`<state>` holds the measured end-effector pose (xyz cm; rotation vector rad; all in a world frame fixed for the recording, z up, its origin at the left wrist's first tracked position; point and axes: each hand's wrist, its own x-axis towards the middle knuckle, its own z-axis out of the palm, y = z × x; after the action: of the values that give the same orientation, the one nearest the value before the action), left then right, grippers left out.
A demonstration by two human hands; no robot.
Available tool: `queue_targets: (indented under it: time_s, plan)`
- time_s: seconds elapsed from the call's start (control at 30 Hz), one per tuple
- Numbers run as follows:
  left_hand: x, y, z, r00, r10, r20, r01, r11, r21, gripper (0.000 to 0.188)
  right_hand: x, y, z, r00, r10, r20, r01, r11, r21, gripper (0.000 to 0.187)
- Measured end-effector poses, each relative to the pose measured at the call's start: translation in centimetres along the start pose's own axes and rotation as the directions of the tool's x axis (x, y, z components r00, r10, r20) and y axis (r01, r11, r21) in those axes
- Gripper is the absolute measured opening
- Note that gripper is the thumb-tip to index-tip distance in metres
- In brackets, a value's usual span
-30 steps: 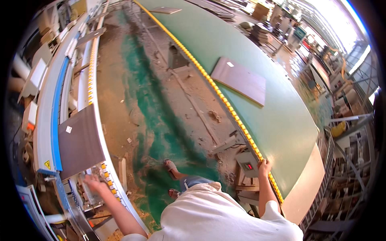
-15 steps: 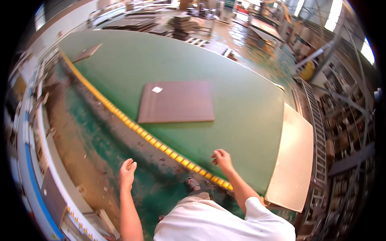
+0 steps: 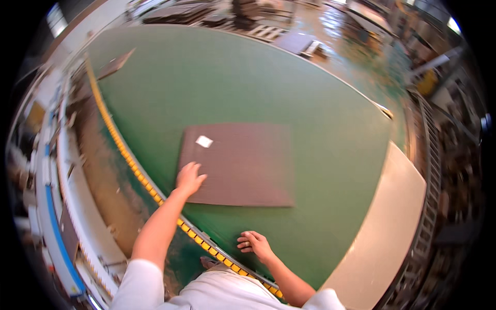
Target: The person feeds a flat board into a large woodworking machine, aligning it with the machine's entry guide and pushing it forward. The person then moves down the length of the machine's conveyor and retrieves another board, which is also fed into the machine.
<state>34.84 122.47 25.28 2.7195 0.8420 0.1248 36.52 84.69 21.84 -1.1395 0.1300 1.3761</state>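
A flat brown panel [image 3: 243,170] with a small white label [image 3: 204,141] lies on a large green table [image 3: 320,217]. My left hand [image 3: 190,179] reaches over the panel's left edge, fingers stretched out and open; whether it touches the surface I cannot tell. Closer to me, my right hand [image 3: 254,244] hovers above the green surface, short of the panel's near edge. Its fingers are loosely bent and apart, a ring shows on one of them, and it holds nothing.
Yellow segments [image 3: 139,173] line the table's near left edge. A second brown piece [image 3: 117,64] lies at the far left corner. On the right, a pale board [image 3: 382,227] adjoins the table. A long machine with a blue stripe [image 3: 61,232] runs along the left.
I have come closer to the table. My left hand has moved from over the floor to the panel's left edge. The panel now appears larger and nearer.
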Motion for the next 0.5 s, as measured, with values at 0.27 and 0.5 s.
queue_targets:
  time_s: [0.27,0.5]
  plan:
    - [11.5,7.9,3.3,0.992,0.048,0.114,-0.055,0.997,0.055,0.084,-0.7,-3.1,-1.8,0.981,0.193,-0.013,-0.188,0.968,0.167,0.052]
    - [13.0,10.8,4.5,0.964,0.184,0.191,-0.203,0.976,0.084,0.077,-1.9,-1.8,-7.9,0.928,0.195,-0.317,-0.129,0.968,0.217,0.06]
